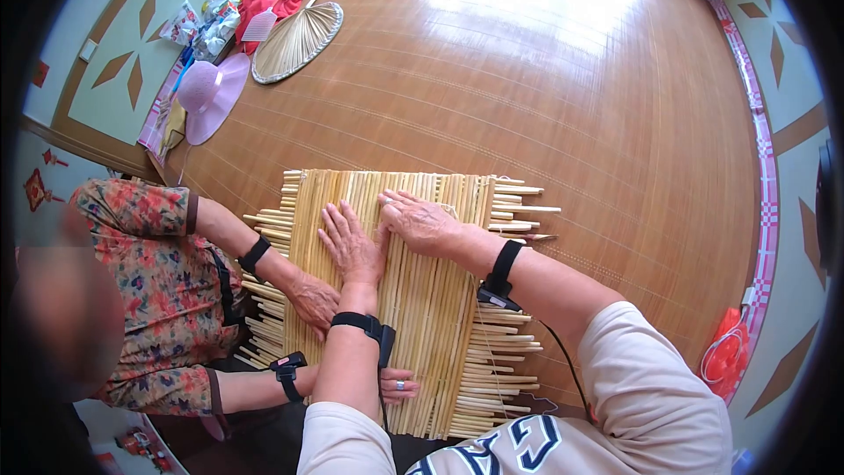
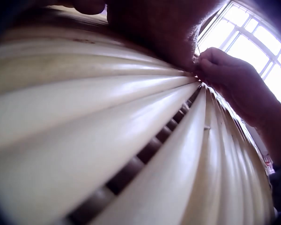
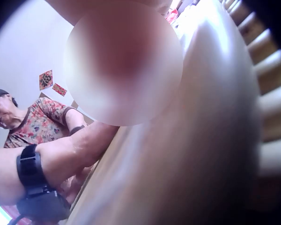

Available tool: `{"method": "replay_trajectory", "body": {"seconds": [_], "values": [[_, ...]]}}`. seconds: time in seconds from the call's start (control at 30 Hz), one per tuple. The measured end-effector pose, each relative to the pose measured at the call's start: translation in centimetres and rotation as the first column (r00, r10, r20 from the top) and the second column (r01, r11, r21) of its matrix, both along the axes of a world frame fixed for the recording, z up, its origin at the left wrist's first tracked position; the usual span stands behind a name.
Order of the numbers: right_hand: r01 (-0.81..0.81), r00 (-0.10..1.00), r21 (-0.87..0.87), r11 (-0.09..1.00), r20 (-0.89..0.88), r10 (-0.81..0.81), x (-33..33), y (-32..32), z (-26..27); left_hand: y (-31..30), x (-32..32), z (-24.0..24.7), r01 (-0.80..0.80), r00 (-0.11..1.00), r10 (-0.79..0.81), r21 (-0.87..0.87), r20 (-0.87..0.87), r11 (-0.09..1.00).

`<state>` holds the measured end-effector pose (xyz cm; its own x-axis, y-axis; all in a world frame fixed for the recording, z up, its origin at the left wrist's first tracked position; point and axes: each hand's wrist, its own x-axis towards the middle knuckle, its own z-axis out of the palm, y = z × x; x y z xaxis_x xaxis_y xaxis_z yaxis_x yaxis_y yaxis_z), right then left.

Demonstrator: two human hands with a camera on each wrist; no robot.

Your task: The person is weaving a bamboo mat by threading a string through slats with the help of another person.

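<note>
A mat of pale, thin sticks (image 1: 431,299) laid side by side lies in front of me, with uneven stick ends jutting out at both sides. My left hand (image 1: 353,251) rests on its upper middle, palm down with the fingers spread. Just to the right, my right hand (image 1: 420,224) is on the same sticks near the far edge, its fingers bent. In the left wrist view the fingertips of my right hand (image 2: 234,82) come together at the sticks (image 2: 131,122); whether they pinch something is too unclear to tell. The right wrist view shows the sticks (image 3: 192,140) close up.
At the left, another person in a flowered shirt (image 1: 167,299) has both hands on the mat. A hand fan (image 1: 299,42), a pink hat (image 1: 211,95) and bags lie along the left wall. A red bag (image 1: 726,347) is at the right edge.
</note>
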<state>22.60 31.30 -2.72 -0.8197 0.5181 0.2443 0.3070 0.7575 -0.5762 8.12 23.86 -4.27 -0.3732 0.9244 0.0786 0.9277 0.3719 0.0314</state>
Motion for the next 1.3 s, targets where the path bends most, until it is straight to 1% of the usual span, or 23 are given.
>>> {"method": "replay_trajectory", "body": {"seconds": [0.1,0.2,0.27,0.33,0.37,0.47,0.5,0.53,0.6,0.67,0.7,0.77,0.8,0.87,0.97,1.0,1.03,1.07,1.1,1.17,1.2,1.27,1.3], "values": [[0.009,1.0,0.067,0.998,-0.019,-0.008,0.1,-0.2,-0.4,0.1,0.1,0.2,-0.001,1.0,0.001,-0.007,-0.007,1.0],[0.004,1.0,0.036,0.999,-0.021,-0.004,0.2,-0.1,-0.5,0.1,-0.3,0.1,0.018,1.0,-0.018,-0.031,-0.01,0.999],[0.009,0.999,0.067,0.998,-0.043,-0.006,0.3,-0.3,-0.7,0.1,-0.7,0.6,0.025,0.999,-0.022,-0.08,0.043,0.996],[0.007,0.998,0.102,0.995,-0.068,0.0,0.2,-0.2,-0.8,-0.1,-1.7,1.0,0.043,0.97,-0.038,-0.015,0.238,0.999],[0.011,0.999,0.105,0.994,-0.052,-0.006,0.1,-0.1,-0.9,-0.5,-2.3,1.0,0.094,0.949,-0.127,0.125,0.288,0.988],[0.02,0.999,0.07,0.997,-0.041,-0.017,0.3,-0.1,-0.7,-2.1,-2.7,2.9,0.082,0.962,-0.118,0.15,0.248,0.985],[0.023,0.999,0.032,0.999,-0.044,-0.022,0.2,-0.1,-0.6,-3.1,-2.0,4.5,0.04,0.938,-0.095,0.169,0.332,0.985],[0.013,0.999,0.028,1.0,-0.048,-0.011,0.1,-0.1,-0.6,-4.4,-1.3,5.7,0.031,0.941,-0.084,0.165,0.328,0.986],[0.019,0.999,0.01,1.0,-0.044,-0.018,0.0,0.1,-0.5,-7.2,0.4,7.6,0.367,0.921,-0.346,-0.102,0.18,0.925],[0.01,1.0,0.04,0.999,-0.029,-0.009,-0.1,0.0,-0.8,-8.8,4.1,8.4,0.388,0.901,-0.301,-0.274,0.311,0.88],[0.027,0.998,0.041,0.999,-0.054,-0.024,0.0,-0.1,-0.7,-9.1,5.2,8.0,0.385,0.903,-0.3,-0.271,0.307,0.883],[0.053,0.995,0.05,0.997,-0.084,-0.048,0.0,-0.1,-0.4,-9.1,6.5,6.1,0.266,0.936,-0.208,-0.181,0.285,0.947],[0.046,0.996,0.029,0.999,-0.08,-0.043,0.1,-0.1,-0.3,-9.1,6.9,5.0,0.273,0.934,-0.218,-0.176,0.283,0.946],[0.036,0.997,0.011,0.999,-0.07,-0.035,0.0,0.1,-0.6,-9.1,7.3,2.8,0.207,0.969,-0.18,-0.163,0.167,0.965],[0.047,0.994,0.117,0.992,-0.104,-0.034,0.3,0.1,-0.1,-9.1,7.7,2.2,0.182,0.975,-0.16,-0.138,0.155,0.974],[0.093,0.991,-0.137,0.986,-0.085,-0.105,1.0,0.0,2.3,-9.1,7.7,2.1,0.18,0.975,-0.159,-0.136,0.155,0.974],[0.137,0.984,-0.382,0.914,-0.049,-0.169,1.5,0.3,3.6,-9.1,7.6,2.0,0.174,0.977,-0.152,-0.146,0.151,0.974],[0.157,0.922,-0.218,0.963,-0.317,-0.222,1.4,2.1,1.1,-9.1,7.5,2.0,0.168,0.978,-0.145,-0.159,0.147,0.973],[0.217,0.837,-0.186,0.958,-0.47,-0.28,2.3,3.2,1.5,-9.1,7.5,2.1,0.167,0.979,-0.143,-0.161,0.148,0.973],[0.34,0.827,-0.254,0.905,-0.379,-0.417,5.5,5.1,2.9,-9.1,7.6,2.3,0.185,0.977,-0.163,-0.17,0.137,0.968],[0.341,0.827,-0.255,0.905,-0.375,-0.418,6.8,5.4,2.7,-9.2,7.6,2.2,0.186,0.977,-0.163,-0.171,0.141,0.968],[0.402,0.905,-0.248,0.881,-0.035,-0.423,8.5,6.0,2.6,-9.1,7.5,2.2,0.173,0.979,-0.152,-0.162,0.134,0.972],[0.401,0.906,-0.246,0.883,-0.035,-0.422,8.7,5.8,2.4,-9.0,7.5,2.2,0.171,0.979,-0.151,-0.16,0.135,0.972]]}}
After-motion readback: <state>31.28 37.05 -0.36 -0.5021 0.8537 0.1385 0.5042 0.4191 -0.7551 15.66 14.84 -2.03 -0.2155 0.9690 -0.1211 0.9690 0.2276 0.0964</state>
